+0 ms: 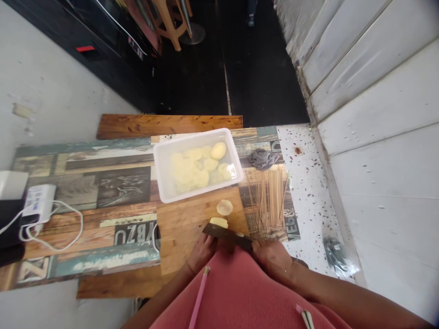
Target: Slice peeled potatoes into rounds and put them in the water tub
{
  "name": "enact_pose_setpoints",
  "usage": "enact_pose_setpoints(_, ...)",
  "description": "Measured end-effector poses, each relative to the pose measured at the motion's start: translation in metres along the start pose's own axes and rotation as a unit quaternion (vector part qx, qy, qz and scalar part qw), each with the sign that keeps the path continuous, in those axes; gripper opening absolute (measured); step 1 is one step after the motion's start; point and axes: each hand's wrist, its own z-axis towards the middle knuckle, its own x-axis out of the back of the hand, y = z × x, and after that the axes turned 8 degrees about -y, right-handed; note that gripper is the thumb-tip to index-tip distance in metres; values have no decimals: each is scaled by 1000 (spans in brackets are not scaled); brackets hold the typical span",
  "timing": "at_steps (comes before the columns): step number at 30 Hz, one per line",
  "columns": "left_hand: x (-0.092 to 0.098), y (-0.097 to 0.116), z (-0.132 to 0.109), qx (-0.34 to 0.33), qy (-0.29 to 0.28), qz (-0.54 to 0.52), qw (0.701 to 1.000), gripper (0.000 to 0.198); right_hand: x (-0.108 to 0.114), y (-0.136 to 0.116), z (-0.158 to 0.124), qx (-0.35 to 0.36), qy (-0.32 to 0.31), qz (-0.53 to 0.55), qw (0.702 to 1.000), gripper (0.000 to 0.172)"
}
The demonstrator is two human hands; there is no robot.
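A dark knife (228,235) lies across the near end of a wooden cutting board (171,228), its handle in my right hand (272,256). My left hand (202,250) is at the near side of the blade, its fingers bent close to a piece of peeled potato (218,222); the blade partly hides what they hold. Just beyond that piece, a round potato slice (224,207) rests flat on the board. A white plastic tub (159,176) of water with several potato slices and a rounder potato piece (218,150) stands at the board's far edge.
Thin wooden skewers (270,198) and a crumpled grey cloth (263,158) lie right of the tub. A power strip (40,201) with white cables sits at the left. Clear plastic (338,257) is by the right wall. Beyond the table stands a stool (171,25); a person's foot (251,20) shows.
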Motion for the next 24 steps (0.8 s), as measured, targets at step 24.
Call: enact_pose_setpoints(24,-12,-12,-9,-48,-30,6,998,36,33,2,-8,-40,-71,19,996,19)
